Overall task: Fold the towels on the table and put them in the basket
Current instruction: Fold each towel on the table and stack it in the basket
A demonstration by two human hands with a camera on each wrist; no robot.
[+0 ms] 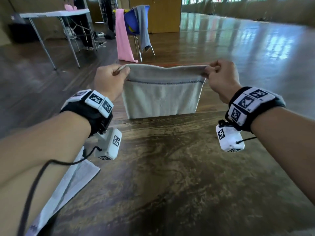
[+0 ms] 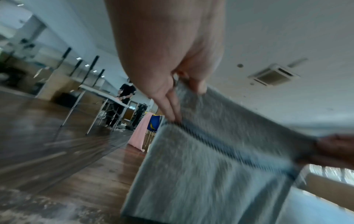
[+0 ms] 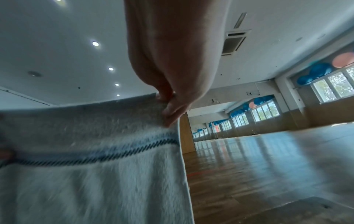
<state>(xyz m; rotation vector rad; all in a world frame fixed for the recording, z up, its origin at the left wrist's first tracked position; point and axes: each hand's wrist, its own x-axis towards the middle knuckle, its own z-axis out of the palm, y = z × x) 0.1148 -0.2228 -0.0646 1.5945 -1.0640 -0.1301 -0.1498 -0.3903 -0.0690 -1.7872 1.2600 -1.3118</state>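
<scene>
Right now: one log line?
step: folding | left hand: pinches towel corner | right hand: pinches other corner | towel: hanging past table edge

I see the towel [image 1: 162, 97] in pale grey-white, crossed near its top by one thin dark blue stitched stripe. The surface [image 1: 170, 167] under it is dark brown wood with lighter mottled grain. Both wristbands [image 1: 95, 106] are black, carrying white blocks printed with black square markers. On the chair [image 1: 131, 23], which is blue, hang a pink towel [image 1: 123, 40] and a grey one [image 1: 144, 29].
</scene>
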